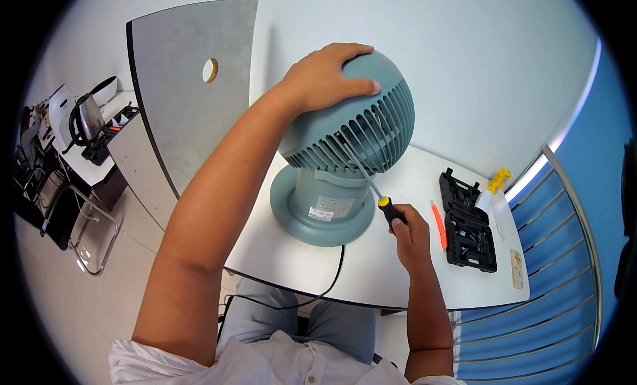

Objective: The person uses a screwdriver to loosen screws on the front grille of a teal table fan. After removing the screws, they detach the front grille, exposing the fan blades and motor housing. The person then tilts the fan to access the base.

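Observation:
A grey-green fan (348, 116) with a round slatted head stands on a white table, its round base toward me. My left hand (332, 76) lies over the top of the head, thumb and fingers spread on the shell. In my right hand (411, 236) is a screwdriver (375, 189) with a black and yellow handle. Its long shaft slants up to the left, and the tip passes in between the slats; what it touches inside is hidden. Labels (332, 208) are stuck on the fan's stand.
Right of the fan lie an orange-red stick-like tool (438, 224), an opened black tool case (468, 232), a yellow item (499, 180) and a remote control (517, 269). A black cord (332, 279) drops over the table's front edge. A metal railing (570, 236) borders the right; a grey panel (192, 66) stands left.

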A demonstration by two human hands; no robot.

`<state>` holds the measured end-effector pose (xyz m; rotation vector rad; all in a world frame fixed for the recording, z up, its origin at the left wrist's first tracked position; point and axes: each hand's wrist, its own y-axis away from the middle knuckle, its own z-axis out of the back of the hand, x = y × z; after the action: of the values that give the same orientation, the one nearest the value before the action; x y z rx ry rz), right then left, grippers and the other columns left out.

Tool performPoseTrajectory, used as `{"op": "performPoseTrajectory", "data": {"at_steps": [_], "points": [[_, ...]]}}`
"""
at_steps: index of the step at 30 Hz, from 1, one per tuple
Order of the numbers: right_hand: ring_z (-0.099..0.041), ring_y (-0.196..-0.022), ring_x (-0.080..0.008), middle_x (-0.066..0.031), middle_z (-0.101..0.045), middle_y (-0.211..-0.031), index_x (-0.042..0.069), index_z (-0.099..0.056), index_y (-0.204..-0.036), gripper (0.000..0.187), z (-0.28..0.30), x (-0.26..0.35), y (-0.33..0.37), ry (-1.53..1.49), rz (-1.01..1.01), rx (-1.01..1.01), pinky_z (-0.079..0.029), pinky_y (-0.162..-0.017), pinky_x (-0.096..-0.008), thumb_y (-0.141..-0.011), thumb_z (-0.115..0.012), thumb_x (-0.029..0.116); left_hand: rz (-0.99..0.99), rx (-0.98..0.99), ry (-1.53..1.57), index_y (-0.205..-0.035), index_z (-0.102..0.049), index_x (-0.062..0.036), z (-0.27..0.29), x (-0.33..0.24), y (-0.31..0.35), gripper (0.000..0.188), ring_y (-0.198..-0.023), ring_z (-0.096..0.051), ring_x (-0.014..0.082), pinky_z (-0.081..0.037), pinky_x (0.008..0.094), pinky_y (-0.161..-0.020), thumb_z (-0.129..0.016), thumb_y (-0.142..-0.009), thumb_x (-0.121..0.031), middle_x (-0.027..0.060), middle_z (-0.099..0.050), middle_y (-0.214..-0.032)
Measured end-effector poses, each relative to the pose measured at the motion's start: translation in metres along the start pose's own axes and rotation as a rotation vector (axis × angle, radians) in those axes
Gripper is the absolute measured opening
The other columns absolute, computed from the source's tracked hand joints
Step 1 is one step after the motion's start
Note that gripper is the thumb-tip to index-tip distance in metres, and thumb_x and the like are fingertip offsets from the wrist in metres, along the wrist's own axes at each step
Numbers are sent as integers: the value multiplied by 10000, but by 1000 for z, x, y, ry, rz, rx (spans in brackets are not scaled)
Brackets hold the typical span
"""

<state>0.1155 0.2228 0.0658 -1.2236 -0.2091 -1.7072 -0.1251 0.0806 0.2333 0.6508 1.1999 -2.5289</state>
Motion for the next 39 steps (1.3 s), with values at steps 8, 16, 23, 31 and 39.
{"op": "performPoseTrajectory", "data": {"at_steps": [8,16,23,31,39], "points": [[-535,-696,-176,-91,-535,-822,39,-465,-940,322,-4,14,0,216,160,-120,-448,-643,-277,-741,-716,59,8,-8,-13,-1338,-536,-161,-1,1,0,758,-1202,-529,308,-421,374,-1001,-671,-680,-512,140,-513,-1358],[-604,-782,-205,-142,-594,-893,33,-499,-1014,321,-10,16,-2,116,-13,-69,-482,-709,-293,-769,-700,81,13,-3,-6,-1337,-538,-161,0,0,1,748,-1196,-534,303,-422,372,-1001,-669,-686,-507,133,-523,-1351],[-566,-725,-190,-105,-530,-841,22,-532,-1064,322,2,5,-1,202,197,-1,-467,-684,-286,-789,-686,91,8,-4,-10,-1340,-533,-163,0,0,1,751,-1203,-529,293,-417,372,-1006,-671,-687,-509,124,-520,-1355],[-585,-755,-187,-106,-582,-889,38,-471,-999,336,-5,12,-3,179,28,-83,-466,-675,-284,-771,-714,77,22,11,14,-1337,-535,-161,0,0,-1,741,-1207,-525,291,-414,370,-1009,-676,-692,-499,120,-521,-1353],[-576,-699,-184,-103,-567,-833,30,-503,-1086,334,0,8,2,205,169,-17,-461,-656,-285,-792,-658,56,-2,29,1,-1360,-501,-122,3,-3,1,726,-1208,-508,307,-402,377,-1018,-668,-731,-445,158,-496,-1352]]}}
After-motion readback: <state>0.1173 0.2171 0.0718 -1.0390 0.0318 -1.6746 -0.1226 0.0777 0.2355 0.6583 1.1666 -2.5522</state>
